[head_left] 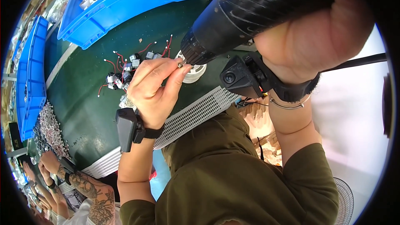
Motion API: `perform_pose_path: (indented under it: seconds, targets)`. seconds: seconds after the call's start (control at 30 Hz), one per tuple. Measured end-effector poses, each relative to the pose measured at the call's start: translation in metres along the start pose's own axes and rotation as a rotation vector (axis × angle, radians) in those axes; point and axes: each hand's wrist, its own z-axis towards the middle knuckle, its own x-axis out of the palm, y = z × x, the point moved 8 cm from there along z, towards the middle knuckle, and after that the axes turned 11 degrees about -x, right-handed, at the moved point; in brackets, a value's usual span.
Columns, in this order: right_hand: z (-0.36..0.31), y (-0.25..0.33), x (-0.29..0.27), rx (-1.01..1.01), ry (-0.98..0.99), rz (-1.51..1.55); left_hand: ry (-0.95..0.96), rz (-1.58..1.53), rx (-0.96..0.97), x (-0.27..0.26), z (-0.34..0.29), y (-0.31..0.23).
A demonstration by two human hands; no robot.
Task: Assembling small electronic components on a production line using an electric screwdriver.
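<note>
My right hand (pixel 306 37) is wrapped round a black electric screwdriver (pixel 233 21), which slants down to the left. At its nose, the thumb and fingertips of my left hand (pixel 154 85) pinch a small metal screw (pixel 180 64) by the bit. Just behind these fingertips a white round plastic part (pixel 194 75) sits on the green mat, partly hidden by the screwdriver and my fingers. Left of it lie several small silvery motors (pixel 135 62) with thin red wires ending in white plugs, partly covered by my left hand.
A large blue bin (pixel 137 6) with white plastic parts stands at the back; another blue bin (pixel 31 79) stands at the left. Small parts form a pile (pixel 52 131). A white perforated strip (pixel 200 114) runs along the near table edge. A co-worker's tattooed arm (pixel 89 187) reaches in at lower left.
</note>
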Motion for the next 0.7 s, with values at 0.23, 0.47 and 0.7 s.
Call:
perform_pose_path:
  seconds: [0.23, 0.47, 0.7]
  targets:
    - [-0.004, 0.000, 0.000, -0.003, -0.030, -0.028, -0.069, 0.082, 0.141, 0.004, 0.003, -0.005]
    - [-0.002, -0.004, -0.013, -0.005, -0.064, -0.070, 0.040, 0.116, 0.057, -0.002, 0.003, 0.011]
    - [-0.003, -0.022, -0.016, -0.038, 0.022, 0.009, 0.213, 0.393, 0.234, 0.022, -0.003, 0.005]
